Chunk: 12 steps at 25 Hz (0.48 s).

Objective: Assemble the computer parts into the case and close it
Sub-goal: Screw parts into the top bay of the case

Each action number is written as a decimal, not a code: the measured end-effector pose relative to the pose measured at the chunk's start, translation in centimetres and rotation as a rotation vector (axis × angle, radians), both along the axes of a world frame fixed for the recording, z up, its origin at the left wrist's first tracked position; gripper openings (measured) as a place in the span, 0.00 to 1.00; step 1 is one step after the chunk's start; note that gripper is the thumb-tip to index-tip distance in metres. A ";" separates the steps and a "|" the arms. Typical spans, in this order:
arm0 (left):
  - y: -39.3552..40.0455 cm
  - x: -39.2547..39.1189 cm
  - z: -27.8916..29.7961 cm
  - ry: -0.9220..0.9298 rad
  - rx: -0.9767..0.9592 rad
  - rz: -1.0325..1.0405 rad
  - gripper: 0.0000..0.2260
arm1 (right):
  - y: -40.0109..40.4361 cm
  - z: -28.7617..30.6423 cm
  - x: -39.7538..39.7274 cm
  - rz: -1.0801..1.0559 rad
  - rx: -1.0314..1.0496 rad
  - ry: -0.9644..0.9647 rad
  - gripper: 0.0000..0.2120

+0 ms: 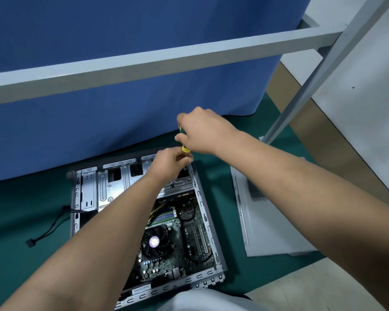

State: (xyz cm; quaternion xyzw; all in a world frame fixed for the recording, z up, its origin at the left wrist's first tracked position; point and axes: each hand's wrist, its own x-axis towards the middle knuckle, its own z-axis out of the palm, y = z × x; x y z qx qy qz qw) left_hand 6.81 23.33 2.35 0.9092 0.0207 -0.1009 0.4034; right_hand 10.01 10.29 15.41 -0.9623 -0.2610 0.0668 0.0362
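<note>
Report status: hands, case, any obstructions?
Right hand holds screwdriver; left hand pinches at its tip. Case open, side panel off beside it. Nothing blocking.

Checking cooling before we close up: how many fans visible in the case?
1. A CPU cooler fan sits on the motherboard, low in the open case, right of the left forearm. Others may be hidden under the arms.

Blue curtain [121, 63], grey metal frame [166, 61], green floor [20, 209].
</note>
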 end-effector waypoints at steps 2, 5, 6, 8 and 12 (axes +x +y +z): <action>0.4 -1.2 -0.3 -0.016 -0.068 0.041 0.05 | -1.7 -0.2 -0.4 -0.041 0.113 -0.013 0.13; 2.1 -2.5 -0.2 -0.215 0.007 0.075 0.06 | -5.2 -1.4 -2.0 -0.116 0.150 0.168 0.11; 2.4 -2.9 0.0 -0.300 0.097 0.025 0.06 | -5.8 -2.4 -2.9 -0.147 0.135 0.283 0.13; 2.3 -3.9 0.5 -0.452 0.213 -0.097 0.06 | -5.7 -5.4 -5.1 -0.239 0.190 0.498 0.16; 3.3 -7.4 -1.0 -0.446 0.225 -0.103 0.20 | -4.3 -12.1 -9.1 -0.458 0.283 0.481 0.12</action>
